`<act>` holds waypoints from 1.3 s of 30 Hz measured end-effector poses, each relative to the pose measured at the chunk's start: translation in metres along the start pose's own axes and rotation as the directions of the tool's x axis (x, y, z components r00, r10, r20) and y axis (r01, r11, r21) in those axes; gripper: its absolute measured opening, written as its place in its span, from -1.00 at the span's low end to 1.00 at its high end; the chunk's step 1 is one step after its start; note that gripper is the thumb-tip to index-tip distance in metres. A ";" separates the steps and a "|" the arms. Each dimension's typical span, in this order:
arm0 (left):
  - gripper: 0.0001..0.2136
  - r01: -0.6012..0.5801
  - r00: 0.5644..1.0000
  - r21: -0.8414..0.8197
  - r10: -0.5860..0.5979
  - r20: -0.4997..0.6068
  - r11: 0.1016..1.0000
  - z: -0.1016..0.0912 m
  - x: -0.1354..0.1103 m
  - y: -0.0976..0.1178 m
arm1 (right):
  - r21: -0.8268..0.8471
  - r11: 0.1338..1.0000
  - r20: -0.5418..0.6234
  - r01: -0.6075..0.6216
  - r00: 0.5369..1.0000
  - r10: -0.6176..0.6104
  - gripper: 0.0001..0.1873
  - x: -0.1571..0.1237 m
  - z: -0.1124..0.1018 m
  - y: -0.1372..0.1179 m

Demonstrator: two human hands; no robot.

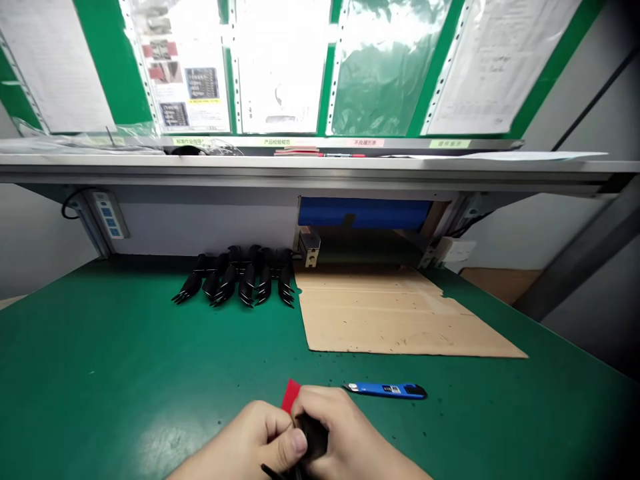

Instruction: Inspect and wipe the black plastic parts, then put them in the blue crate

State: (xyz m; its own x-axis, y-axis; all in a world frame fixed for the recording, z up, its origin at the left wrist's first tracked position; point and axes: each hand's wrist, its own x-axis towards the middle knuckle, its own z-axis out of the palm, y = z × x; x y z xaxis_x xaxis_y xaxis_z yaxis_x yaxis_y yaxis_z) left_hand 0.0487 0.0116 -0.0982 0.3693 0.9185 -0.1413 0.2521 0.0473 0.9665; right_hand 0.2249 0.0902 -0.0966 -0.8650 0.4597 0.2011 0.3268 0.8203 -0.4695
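Observation:
At the front of the green table, my left hand [267,433] and my right hand [340,427] meet, both closed around a black curved part [314,437]. Most of the part is covered by my fingers, and a thin black tip sticks out below my left thumb. A red strip [290,395] pokes up between the hands; which hand grips it I cannot tell. Just beyond my right hand lies a blue utility knife [387,390]. Farther back on the left, several glossy black curved parts [240,273] lie in a row of bundles.
A flat cardboard sheet [390,320] covers the back right of the green table [125,360], with dark crumbs scattered around it. A metal bracket [311,248] stands at its rear edge. Overhead runs a shelf [200,170]. A power strip [110,215] hangs at the left.

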 end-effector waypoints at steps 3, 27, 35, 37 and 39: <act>-0.63 -0.032 0.999 0.251 0.034 -0.004 0.968 -0.007 -0.008 0.005 | -0.137 0.981 0.141 0.138 0.983 -0.119 -0.80 0.000 0.000 -0.002; -0.60 -0.332 0.849 -0.618 -0.060 -0.525 0.713 0.017 0.013 -0.001 | -0.282 0.940 -0.485 -0.193 0.874 0.034 -0.64 0.025 -0.002 0.021; -0.62 -0.138 0.583 0.126 0.184 -0.791 0.982 -0.068 -0.013 0.001 | -0.041 0.988 0.143 -0.150 0.978 0.154 -0.82 0.035 -0.016 -0.023; -0.63 -0.110 0.572 0.161 0.195 -0.797 0.981 -0.081 -0.019 0.004 | -0.090 0.995 0.108 -0.031 0.993 0.041 -0.59 0.041 -0.003 -0.033; -0.63 -0.096 0.605 0.188 0.207 -0.769 0.978 -0.086 -0.026 0.007 | -0.146 0.987 0.071 0.064 0.996 -0.054 -0.38 0.045 0.005 -0.037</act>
State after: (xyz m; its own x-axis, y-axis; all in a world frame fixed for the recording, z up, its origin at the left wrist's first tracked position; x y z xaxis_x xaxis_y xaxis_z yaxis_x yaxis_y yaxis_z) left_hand -0.0364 0.0221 -0.0692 -0.4123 0.8672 0.2794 0.3788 -0.1157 0.9182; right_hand 0.1721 0.0790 -0.0745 -0.9061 0.3896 0.1647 0.3231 0.8888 -0.3251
